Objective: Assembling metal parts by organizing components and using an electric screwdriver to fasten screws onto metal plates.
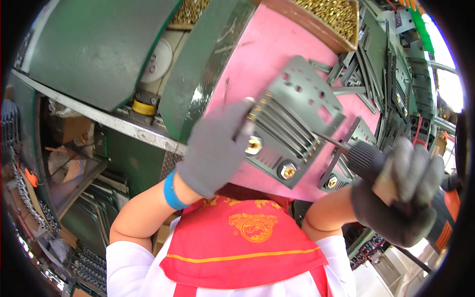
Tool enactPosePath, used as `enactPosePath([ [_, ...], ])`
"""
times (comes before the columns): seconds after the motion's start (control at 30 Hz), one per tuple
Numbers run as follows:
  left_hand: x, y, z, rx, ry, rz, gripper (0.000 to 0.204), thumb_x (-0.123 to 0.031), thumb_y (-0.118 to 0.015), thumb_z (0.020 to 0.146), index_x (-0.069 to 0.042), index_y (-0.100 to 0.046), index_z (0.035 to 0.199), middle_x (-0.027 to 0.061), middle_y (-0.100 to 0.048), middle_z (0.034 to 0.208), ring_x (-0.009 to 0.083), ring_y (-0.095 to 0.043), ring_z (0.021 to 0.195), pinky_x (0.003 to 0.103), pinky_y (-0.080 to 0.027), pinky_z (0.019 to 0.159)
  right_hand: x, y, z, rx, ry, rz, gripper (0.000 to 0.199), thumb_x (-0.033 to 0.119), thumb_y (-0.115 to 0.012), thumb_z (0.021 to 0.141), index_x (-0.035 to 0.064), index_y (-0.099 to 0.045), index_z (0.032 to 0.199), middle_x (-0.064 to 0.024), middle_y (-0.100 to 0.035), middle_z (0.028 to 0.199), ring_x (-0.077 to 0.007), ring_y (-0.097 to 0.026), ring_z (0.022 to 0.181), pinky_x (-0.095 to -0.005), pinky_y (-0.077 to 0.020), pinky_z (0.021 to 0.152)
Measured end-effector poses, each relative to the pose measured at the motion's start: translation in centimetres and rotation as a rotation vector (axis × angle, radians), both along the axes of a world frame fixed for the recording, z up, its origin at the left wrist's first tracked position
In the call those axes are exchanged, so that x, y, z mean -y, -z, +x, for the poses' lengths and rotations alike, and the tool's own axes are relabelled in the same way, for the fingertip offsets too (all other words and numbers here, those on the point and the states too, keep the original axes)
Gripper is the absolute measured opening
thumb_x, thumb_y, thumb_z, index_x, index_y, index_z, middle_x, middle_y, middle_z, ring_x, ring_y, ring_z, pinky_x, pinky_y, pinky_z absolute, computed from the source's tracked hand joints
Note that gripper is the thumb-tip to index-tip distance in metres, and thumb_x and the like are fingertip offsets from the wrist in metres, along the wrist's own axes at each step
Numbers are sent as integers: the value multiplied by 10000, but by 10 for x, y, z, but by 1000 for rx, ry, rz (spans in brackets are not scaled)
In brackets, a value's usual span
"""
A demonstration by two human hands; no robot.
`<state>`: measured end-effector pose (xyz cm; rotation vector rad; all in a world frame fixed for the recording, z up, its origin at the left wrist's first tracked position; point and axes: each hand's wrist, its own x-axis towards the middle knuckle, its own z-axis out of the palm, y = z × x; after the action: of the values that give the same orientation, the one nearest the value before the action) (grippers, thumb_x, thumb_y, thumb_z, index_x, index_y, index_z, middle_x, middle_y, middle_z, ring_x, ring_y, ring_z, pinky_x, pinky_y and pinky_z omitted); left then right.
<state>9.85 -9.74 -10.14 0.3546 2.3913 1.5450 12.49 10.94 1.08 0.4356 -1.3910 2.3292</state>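
Note:
A dark grey metal plate (297, 94) with punched holes lies tilted on the pink work surface. Several slim dark bars (284, 126) run across it, with small brass screws at their ends. Two brass-and-silver round fittings, one of them a nut-like fitting (288, 171), sit along its near edge. At the plate's left edge, my grey-gloved left hand (215, 148) grips it, fingertips beside the row of screws. My gloved right hand (408, 190) is wrapped around a black-and-orange power screwdriver (366, 159). Its thin bit reaches the plate by the bars' right ends; exact contact is unclear.
Beyond the plate stands a box (341, 42) full of brass screws. Loose dark metal strips (363, 74) are heaped at the far right. Another punched plate (339, 180) lies partly under the driver. Green machine panels (99, 54) border the left side.

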Motion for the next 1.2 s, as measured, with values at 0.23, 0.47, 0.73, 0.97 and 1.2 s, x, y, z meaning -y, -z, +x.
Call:
enactPosePath([
  [0.23,0,-78,-66,-329,179,-632,299,-233,-621,933,-14,-615,1136,185,-638,909,381,-622,845,446,-499,733,-59,-1,34,53,501,234,192,151,-650,861,53,-487,836,-4,-430,733,-100,-445,565,-276,-336,548],
  [0.47,-96,-60,-167,-927,333,-640,312,-91,-533,941,-110,-652,1228,127,-655,1205,338,-629,1096,392,-518,938,-77,10,64,54,617,326,196,131,-680,849,23,-517,857,-41,-504,693,-132,-497,545,-296,-409,550],
  [0.73,-139,-22,-216,-1132,380,-752,421,-37,-504,928,-181,-618,1306,93,-617,1334,297,-646,1123,369,-547,933,-110,9,91,98,636,385,171,114,-700,867,20,-558,853,-45,-536,725,-146,-544,570,-307,-451,565],
  [0.97,-148,-14,-229,-1159,230,-602,181,-52,-609,873,-102,-686,1030,113,-668,984,328,-649,887,416,-538,798,-114,12,86,72,647,441,186,144,-651,897,-12,-552,874,-70,-525,760,-137,-491,566,-301,-393,543],
  [1.2,-154,-21,-241,-871,60,-103,169,-98,-704,848,-82,-743,1012,126,-719,922,260,-690,864,367,-541,790,-117,13,88,126,578,392,184,127,-651,891,-17,-554,832,-69,-511,717,-126,-456,516,-274,-370,490],
])
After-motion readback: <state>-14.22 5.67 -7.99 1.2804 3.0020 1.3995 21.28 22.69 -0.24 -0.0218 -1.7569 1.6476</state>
